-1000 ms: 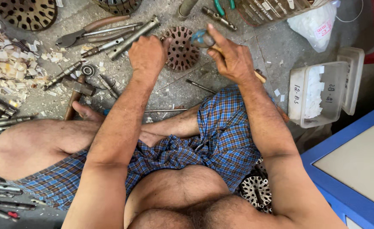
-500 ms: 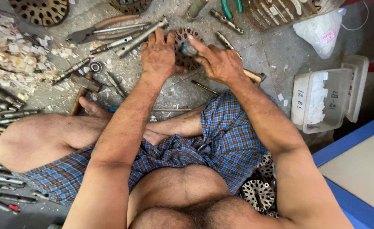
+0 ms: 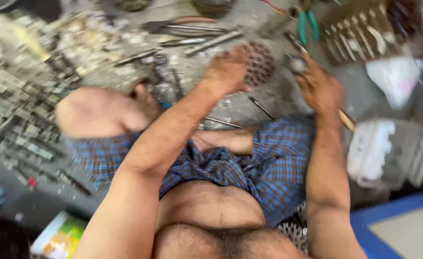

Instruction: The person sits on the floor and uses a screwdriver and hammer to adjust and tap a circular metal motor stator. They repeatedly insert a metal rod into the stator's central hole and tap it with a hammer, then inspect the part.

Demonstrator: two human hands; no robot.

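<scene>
The view is motion-blurred. I sit cross-legged on the floor in blue checked shorts. My left hand (image 3: 228,69) rests on the left edge of a round slotted metal core (image 3: 263,62) lying on the floor. My right hand (image 3: 319,86) is closed around a hammer. Its metal head (image 3: 295,62) hangs just right of the core, and its wooden handle (image 3: 348,120) sticks out below my wrist.
Long metal tools (image 3: 197,36) lie behind the core and green-handled pliers (image 3: 307,21) at the top. A heap of small metal pieces (image 3: 19,96) fills the left. A white plastic box (image 3: 379,148), a white bag (image 3: 393,76) and a blue-edged board (image 3: 398,225) are on the right.
The view has swung and blurred. My right hand has drawn away from the core to the right with the hammer. My left hand stays on the core.
</scene>
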